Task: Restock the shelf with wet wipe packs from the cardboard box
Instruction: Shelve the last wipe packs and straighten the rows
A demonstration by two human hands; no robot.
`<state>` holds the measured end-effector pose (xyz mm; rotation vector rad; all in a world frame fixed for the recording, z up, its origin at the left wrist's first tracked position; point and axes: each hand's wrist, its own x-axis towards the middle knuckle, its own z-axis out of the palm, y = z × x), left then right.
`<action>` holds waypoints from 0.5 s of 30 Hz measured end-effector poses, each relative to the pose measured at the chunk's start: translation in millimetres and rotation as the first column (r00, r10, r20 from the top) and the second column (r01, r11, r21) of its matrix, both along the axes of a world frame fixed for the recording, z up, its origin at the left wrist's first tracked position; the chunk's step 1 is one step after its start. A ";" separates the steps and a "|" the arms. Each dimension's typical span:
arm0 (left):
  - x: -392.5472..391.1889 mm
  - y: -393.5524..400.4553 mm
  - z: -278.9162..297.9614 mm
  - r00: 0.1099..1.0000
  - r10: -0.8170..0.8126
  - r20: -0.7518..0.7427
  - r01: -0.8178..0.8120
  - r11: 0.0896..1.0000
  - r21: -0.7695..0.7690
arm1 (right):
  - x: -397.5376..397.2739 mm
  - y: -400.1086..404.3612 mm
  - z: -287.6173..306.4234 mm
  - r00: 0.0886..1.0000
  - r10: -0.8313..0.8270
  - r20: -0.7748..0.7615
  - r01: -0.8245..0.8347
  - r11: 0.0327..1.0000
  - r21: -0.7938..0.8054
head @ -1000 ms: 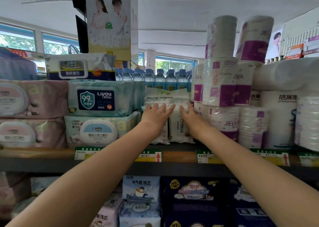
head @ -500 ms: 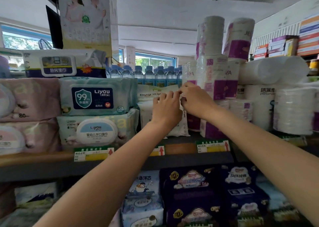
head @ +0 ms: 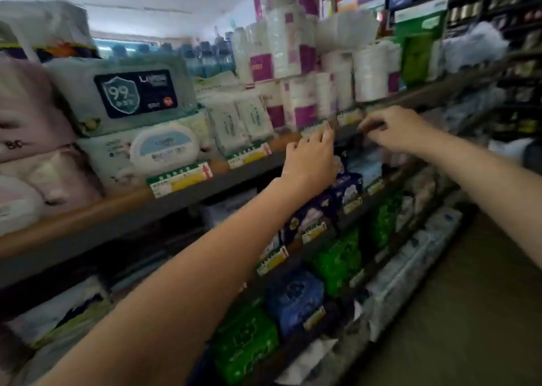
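Note:
The white wet wipe packs [head: 239, 118] stand upright on the shelf [head: 123, 206], between a stack of Liyou wipe packs [head: 137, 92] and purple-labelled paper rolls [head: 299, 104]. My left hand [head: 311, 156] is in front of the shelf edge, to the right of the white packs and apart from them, fingers spread and holding nothing. My right hand [head: 393, 129] hovers further right at the shelf edge, fingers loosely curled with nothing in them. The cardboard box is out of view. The frame is blurred by motion.
Pink wipe packs [head: 32, 115] fill the shelf's left end. Lower shelves hold dark blue packs [head: 343, 192] and green packs [head: 337, 259]. Price tags [head: 179, 178] line the shelf edge. Bare floor [head: 475, 312] shows at the lower right.
Both hands have let go of the white wipe packs and pulled back to the right and down. The view has swung right and downward, showing the lower shelves and floor.

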<state>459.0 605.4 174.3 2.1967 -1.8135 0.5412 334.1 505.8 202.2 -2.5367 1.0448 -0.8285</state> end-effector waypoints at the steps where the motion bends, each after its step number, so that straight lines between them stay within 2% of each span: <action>1: -20.0 -0.1 -14.2 0.998 -0.068 0.008 0.068 0.995 0.076 | -31.7 6.9 -18.4 0.997 -0.043 -0.067 0.047 0.997 0.056; 4: -103.1 -3.4 -58.8 0.955 -0.295 0.020 0.279 0.922 0.270 | -144.6 37.0 -71.5 0.949 -0.182 -0.257 0.238 0.950 0.204; 6: -174.2 0.8 -90.0 0.899 -0.438 0.009 0.411 0.849 0.333 | -228.7 67.0 -106.4 0.873 -0.313 -0.373 0.423 0.868 0.262; 11: -344.7 54.4 -169.0 0.627 -0.776 -0.065 0.712 0.537 0.453 | -403.2 179.0 -187.2 0.618 -0.514 -0.595 0.774 0.531 0.344; 13: -396.4 80.0 -196.8 0.521 -0.848 -0.099 0.770 0.416 0.484 | -449.1 227.9 -215.6 0.566 -0.544 -0.620 0.824 0.397 0.404; 15: -436.7 104.4 -224.0 0.456 -0.880 -0.133 0.791 0.332 0.513 | -481.3 272.2 -245.0 0.543 -0.545 -0.639 0.837 0.292 0.462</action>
